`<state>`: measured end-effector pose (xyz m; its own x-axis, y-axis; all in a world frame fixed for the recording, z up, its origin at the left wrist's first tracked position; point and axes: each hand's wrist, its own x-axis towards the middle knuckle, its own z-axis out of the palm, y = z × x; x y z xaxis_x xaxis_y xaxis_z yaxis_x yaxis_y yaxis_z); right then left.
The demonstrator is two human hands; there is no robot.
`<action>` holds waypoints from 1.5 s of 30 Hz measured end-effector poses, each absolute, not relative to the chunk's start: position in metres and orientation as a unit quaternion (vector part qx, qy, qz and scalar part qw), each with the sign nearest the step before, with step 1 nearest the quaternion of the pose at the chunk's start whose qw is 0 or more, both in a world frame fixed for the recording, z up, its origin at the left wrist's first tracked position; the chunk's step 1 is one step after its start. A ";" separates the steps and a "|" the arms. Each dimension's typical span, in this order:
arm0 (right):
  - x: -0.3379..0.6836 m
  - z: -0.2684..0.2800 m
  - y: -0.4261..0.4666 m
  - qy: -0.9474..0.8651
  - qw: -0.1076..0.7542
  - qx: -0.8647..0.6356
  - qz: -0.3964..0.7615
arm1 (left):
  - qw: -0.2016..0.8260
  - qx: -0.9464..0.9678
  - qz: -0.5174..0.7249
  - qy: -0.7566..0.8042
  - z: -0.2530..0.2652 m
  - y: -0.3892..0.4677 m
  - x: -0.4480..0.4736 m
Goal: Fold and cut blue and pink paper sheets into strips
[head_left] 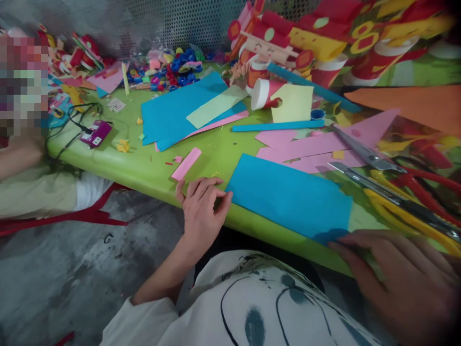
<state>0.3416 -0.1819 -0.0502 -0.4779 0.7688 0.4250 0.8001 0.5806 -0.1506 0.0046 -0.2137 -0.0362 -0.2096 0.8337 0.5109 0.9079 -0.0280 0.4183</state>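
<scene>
In the head view, the blue sheet (288, 197) lies flat on the green table (133, 168), along its near edge; the left hand (203, 206) is at the sheet's left corner, fingers loosely bent, thumb tip touching or just beside it, and I cannot tell whether it pinches the paper; the right hand (399, 278), blurred, has its thumb and forefinger at the sheet's near right corner, and I cannot tell whether they are closed on it; left of the sheet lies 1 pink strip (186, 164); right of it lie the craft knife (396, 197) and red-handled scissors (389, 164); beyond it are pink scraps (320, 146), 1 narrow blue strip (277, 126) and 1 tipped paper cup (264, 93).
</scene>
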 end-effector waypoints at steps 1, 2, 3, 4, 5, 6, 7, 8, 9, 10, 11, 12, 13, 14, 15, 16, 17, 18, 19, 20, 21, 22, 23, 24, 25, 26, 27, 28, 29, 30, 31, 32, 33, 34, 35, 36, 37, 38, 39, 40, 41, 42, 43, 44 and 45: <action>0.339 -0.047 -0.181 -0.868 0.227 -0.440 -0.047 | 0.062 -0.625 -0.349 -0.695 -0.036 -0.213 0.005; 0.336 -0.044 -0.179 -0.877 0.225 -0.420 -0.062 | 0.071 -0.624 -0.350 -0.695 -0.037 -0.213 0.006; 0.334 -0.041 -0.176 -0.886 0.221 -0.400 -0.078 | 0.079 -0.623 -0.349 -0.696 -0.037 -0.212 0.006; 0.332 -0.038 -0.172 -0.892 0.220 -0.385 -0.093 | 0.085 -0.622 -0.349 -0.696 -0.037 -0.211 0.006; 0.330 -0.035 -0.168 -0.897 0.218 -0.372 -0.101 | 0.090 -0.620 -0.349 -0.697 -0.038 -0.211 0.006; 0.329 -0.032 -0.164 -0.903 0.214 -0.359 -0.100 | 0.094 -0.620 -0.349 -0.696 -0.038 -0.210 0.005; 0.328 -0.028 -0.159 -0.909 0.212 -0.345 -0.098 | 0.096 -0.620 -0.350 -0.696 -0.038 -0.210 0.005; 0.328 -0.025 -0.156 -0.913 0.207 -0.337 -0.101 | 0.096 -0.619 -0.350 -0.696 -0.039 -0.210 0.004; 0.327 -0.021 -0.152 -0.913 0.202 -0.335 -0.113 | 0.095 -0.618 -0.350 -0.697 -0.039 -0.210 0.003; 0.326 -0.017 -0.150 -0.911 0.196 -0.337 -0.137 | 0.093 -0.616 -0.349 -0.700 -0.040 -0.211 0.002; 0.324 -0.013 -0.148 -0.905 0.187 -0.341 -0.169 | 0.092 -0.614 -0.349 -0.702 -0.040 -0.212 0.002; 0.323 -0.010 -0.146 -0.902 0.177 -0.340 -0.197 | 0.092 -0.612 -0.348 -0.705 -0.041 -0.212 0.002; 0.321 -0.008 -0.145 -0.902 0.168 -0.334 -0.215 | 0.092 -0.610 -0.347 -0.706 -0.041 -0.213 0.002; 0.319 -0.007 -0.144 -0.906 0.160 -0.325 -0.219 | 0.093 -0.609 -0.348 -0.707 -0.042 -0.214 0.002; 0.318 -0.008 -0.143 -0.911 0.157 -0.318 -0.211 | 0.094 -0.608 -0.349 -0.707 -0.042 -0.214 0.002; 0.318 -0.010 -0.142 -0.913 0.160 -0.318 -0.198 | 0.094 -0.608 -0.349 -0.707 -0.042 -0.215 0.002; 0.318 -0.013 -0.141 -0.914 0.165 -0.323 -0.179 | 0.090 -0.608 -0.347 -0.708 -0.041 -0.215 0.002; 0.319 -0.016 -0.141 -0.915 0.168 -0.331 -0.158 | 0.085 -0.608 -0.344 -0.710 -0.041 -0.215 0.002; 0.320 -0.020 -0.140 -0.915 0.171 -0.337 -0.139 | 0.080 -0.608 -0.340 -0.713 -0.040 -0.215 0.001; 0.322 -0.023 -0.140 -0.916 0.169 -0.342 -0.124 | 0.073 -0.608 -0.335 -0.716 -0.039 -0.214 0.001; 0.323 -0.025 -0.140 -0.917 0.166 -0.345 -0.114 | 0.066 -0.610 -0.332 -0.717 -0.038 -0.214 0.000; 0.325 -0.027 -0.139 -0.916 0.163 -0.349 -0.109 | 0.060 -0.611 -0.329 -0.717 -0.037 -0.214 -0.001; 0.326 -0.028 -0.139 -0.916 0.160 -0.351 -0.110 | 0.056 -0.613 -0.328 -0.717 -0.036 -0.213 -0.001; 0.326 -0.028 -0.138 -0.915 0.158 -0.352 -0.117 | 0.051 -0.615 -0.327 -0.715 -0.035 -0.213 -0.002; 0.327 -0.027 -0.137 -0.915 0.154 -0.353 -0.124 | 0.045 -0.618 -0.325 -0.714 -0.034 -0.213 -0.002; 0.327 -0.026 -0.136 -0.914 0.150 -0.353 -0.131 | 0.041 -0.619 -0.322 -0.715 -0.033 -0.213 -0.003; 0.326 -0.025 -0.135 -0.914 0.146 -0.353 -0.138 | 0.037 -0.618 -0.318 -0.718 -0.032 -0.213 -0.003; 0.326 -0.025 -0.134 -0.914 0.140 -0.353 -0.144 | 0.032 -0.616 -0.314 -0.722 -0.032 -0.213 -0.003; 0.325 -0.024 -0.132 -0.914 0.132 -0.352 -0.152 | 0.027 -0.613 -0.310 -0.726 -0.031 -0.213 -0.003; 0.325 -0.024 -0.131 -0.914 0.122 -0.353 -0.161 | 0.022 -0.608 -0.306 -0.732 -0.030 -0.213 -0.003; 0.324 -0.024 -0.130 -0.914 0.111 -0.351 -0.171 | 0.019 -0.604 -0.301 -0.737 -0.030 -0.213 -0.003; 0.324 -0.023 -0.130 -0.914 0.102 -0.349 -0.179 | 0.017 -0.602 -0.298 -0.741 -0.030 -0.213 -0.002; 0.324 -0.024 -0.129 -0.914 0.097 -0.346 -0.186 | 0.017 -0.600 -0.294 -0.743 -0.029 -0.212 -0.002; 0.324 -0.024 -0.129 -0.914 0.094 -0.345 -0.191 | 0.019 -0.599 -0.292 -0.745 -0.029 -0.212 -0.001; 0.324 -0.024 -0.129 -0.913 0.096 -0.346 -0.194 | 0.024 -0.597 -0.291 -0.747 -0.029 -0.212 0.000; 0.324 -0.024 -0.129 -0.911 0.096 -0.349 -0.197 | 0.030 -0.597 -0.291 -0.747 -0.028 -0.212 0.002; 0.323 -0.024 -0.130 -0.910 0.094 -0.352 -0.200 | 0.036 -0.600 -0.289 -0.745 -0.028 -0.212 0.003; 0.323 -0.024 -0.130 -0.908 0.090 -0.354 -0.205 | 0.043 -0.610 -0.287 -0.738 -0.028 -0.211 0.005; 0.322 -0.023 -0.131 -0.907 0.087 -0.355 -0.211 | 0.049 -0.626 -0.282 -0.726 -0.028 -0.211 0.007; 0.321 -0.023 -0.132 -0.905 0.085 -0.356 -0.217 | 0.057 -0.645 -0.276 -0.710 -0.028 -0.211 0.008; 0.320 -0.022 -0.132 -0.904 0.084 -0.355 -0.223 | 0.065 -0.665 -0.270 -0.694 -0.029 -0.211 0.009; 0.319 -0.022 -0.133 -0.903 0.085 -0.353 -0.229 | 0.076 -0.682 -0.266 -0.678 -0.030 -0.211 0.010; 0.318 -0.021 -0.133 -0.902 0.087 -0.352 -0.233 | 0.089 -0.695 -0.263 -0.663 -0.031 -0.211 0.011; 0.318 -0.021 -0.134 -0.901 0.089 -0.353 -0.236 | 0.105 -0.707 -0.262 -0.649 -0.032 -0.211 0.012; 0.318 -0.022 -0.134 -0.900 0.090 -0.355 -0.236 | 0.126 -0.716 -0.262 -0.635 -0.034 -0.212 0.013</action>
